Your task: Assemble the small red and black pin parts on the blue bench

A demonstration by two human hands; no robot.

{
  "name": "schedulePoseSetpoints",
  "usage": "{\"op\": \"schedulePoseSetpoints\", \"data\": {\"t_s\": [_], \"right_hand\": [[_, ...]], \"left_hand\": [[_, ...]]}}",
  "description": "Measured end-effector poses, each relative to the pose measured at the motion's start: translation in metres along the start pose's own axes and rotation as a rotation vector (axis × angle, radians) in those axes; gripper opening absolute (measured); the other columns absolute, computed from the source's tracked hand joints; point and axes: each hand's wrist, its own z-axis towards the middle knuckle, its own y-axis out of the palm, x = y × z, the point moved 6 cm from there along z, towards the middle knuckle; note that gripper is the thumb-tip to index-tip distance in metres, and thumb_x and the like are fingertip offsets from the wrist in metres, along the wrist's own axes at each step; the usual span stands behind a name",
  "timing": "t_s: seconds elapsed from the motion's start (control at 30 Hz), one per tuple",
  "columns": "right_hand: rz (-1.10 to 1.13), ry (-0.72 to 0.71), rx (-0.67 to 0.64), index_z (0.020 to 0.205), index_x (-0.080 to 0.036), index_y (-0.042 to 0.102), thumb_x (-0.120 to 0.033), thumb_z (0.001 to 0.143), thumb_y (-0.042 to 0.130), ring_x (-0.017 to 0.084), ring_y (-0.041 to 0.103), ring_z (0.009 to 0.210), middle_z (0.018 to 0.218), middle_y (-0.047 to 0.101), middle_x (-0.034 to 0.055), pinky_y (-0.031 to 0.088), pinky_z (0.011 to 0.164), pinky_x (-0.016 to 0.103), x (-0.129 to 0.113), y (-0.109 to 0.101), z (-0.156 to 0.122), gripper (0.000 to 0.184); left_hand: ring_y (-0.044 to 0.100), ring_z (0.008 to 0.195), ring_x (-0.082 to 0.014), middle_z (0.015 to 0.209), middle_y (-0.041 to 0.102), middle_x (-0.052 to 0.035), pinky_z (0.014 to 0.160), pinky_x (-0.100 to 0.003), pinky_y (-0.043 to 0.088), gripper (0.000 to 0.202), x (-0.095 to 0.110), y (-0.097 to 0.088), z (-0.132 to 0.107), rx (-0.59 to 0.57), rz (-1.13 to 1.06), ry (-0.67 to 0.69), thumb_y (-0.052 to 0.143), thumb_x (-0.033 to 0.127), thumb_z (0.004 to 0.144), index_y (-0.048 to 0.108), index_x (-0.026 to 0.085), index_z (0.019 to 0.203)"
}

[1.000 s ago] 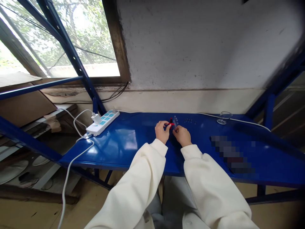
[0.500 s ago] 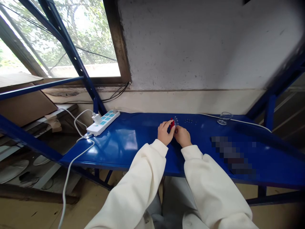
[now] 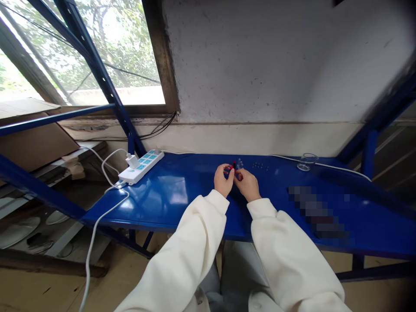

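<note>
Between thumb and fingers, my left hand [image 3: 223,179] grips a small red piece with a black part [image 3: 234,165]; its exact kind is too small to make out. Close beside it, my right hand [image 3: 247,184] has its fingertips pinched together, and whatever they hold is hidden. Just beyond the hands, a cluster of small clear pieces [image 3: 239,163] stands on the blue table [image 3: 195,173]. A short row of tiny clear pieces [image 3: 258,165] lies further right.
A white power strip [image 3: 141,167] with a plugged-in adapter and cable sits at the table's left end. Toward the back right is a clear glass cup [image 3: 307,162]. A blurred dark object [image 3: 316,212] lies on the right. Blue metal posts [image 3: 104,82] frame the table.
My left hand has turned the red piece, so its black part now shows. My right hand's fingertips have shifted slightly left and stay close to it.
</note>
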Motion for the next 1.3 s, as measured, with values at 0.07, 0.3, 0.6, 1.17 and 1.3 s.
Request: {"op": "schedulePoseSetpoints", "data": {"t_s": [0.07, 0.3, 0.6, 1.17, 1.3], "right_hand": [[0.007, -0.012, 0.003, 0.075, -0.018, 0.056, -0.043, 0.082, 0.039, 0.011, 0.045, 0.057, 0.063, 0.052, 0.0015, 0.03, 0.054, 0.022, -0.001, 0.0, 0.0, 0.031], [0.059, -0.052, 0.035, 0.075, -0.018, 0.055, -0.036, 0.081, 0.041, 0.011, 0.044, 0.058, 0.062, 0.049, -0.0001, 0.032, 0.056, 0.021, -0.006, -0.005, -0.002, 0.024], [0.018, -0.256, -0.005, 0.094, -0.018, 0.059, -0.033, 0.084, 0.037, 0.012, 0.049, 0.065, 0.07, 0.055, 0.0025, 0.036, 0.069, 0.024, -0.023, 0.002, 0.003, 0.029], [0.062, -0.086, 0.164, 0.104, -0.015, 0.053, -0.03, 0.086, 0.03, 0.015, 0.055, 0.081, 0.094, 0.06, 0.0086, 0.038, 0.079, 0.027, 0.001, -0.008, 0.018, 0.033], [0.033, -0.01, 0.155, 0.106, -0.014, 0.05, -0.03, 0.084, 0.031, 0.016, 0.055, 0.08, 0.089, 0.059, 0.0085, 0.039, 0.077, 0.028, 0.013, -0.01, 0.017, 0.033]], "left_hand": [[0.055, 0.07, -0.0108, 0.085, 0.059, -0.0049, 0.072, -0.027, 0.046, 0.013, -0.002, 0.001, 0.001, -0.022, 0.003, -0.027, 0.052, 0.028, 0.077, 0.056, 0.016, 0.082], [0.054, 0.065, -0.01, 0.073, 0.061, -0.0032, 0.066, -0.024, 0.045, 0.012, -0.013, 0.004, 0.008, -0.165, -0.121, -0.167, 0.059, 0.025, 0.07, 0.06, 0.014, 0.072], [0.054, 0.064, -0.0118, 0.065, 0.059, -0.002, 0.064, -0.025, 0.043, 0.017, -0.015, -0.028, 0.033, -0.411, -0.026, -0.079, 0.061, 0.03, 0.066, 0.061, 0.013, 0.065], [0.059, 0.078, -0.02, 0.076, 0.064, -0.005, 0.066, -0.027, 0.038, 0.012, -0.099, -0.112, 0.062, -0.325, 0.908, -0.367, 0.055, 0.03, 0.068, 0.058, 0.018, 0.068], [0.059, 0.08, -0.0204, 0.077, 0.064, -0.0052, 0.068, -0.028, 0.037, 0.014, -0.099, -0.111, 0.061, -0.292, 0.895, -0.408, 0.055, 0.032, 0.07, 0.058, 0.018, 0.068]]}}
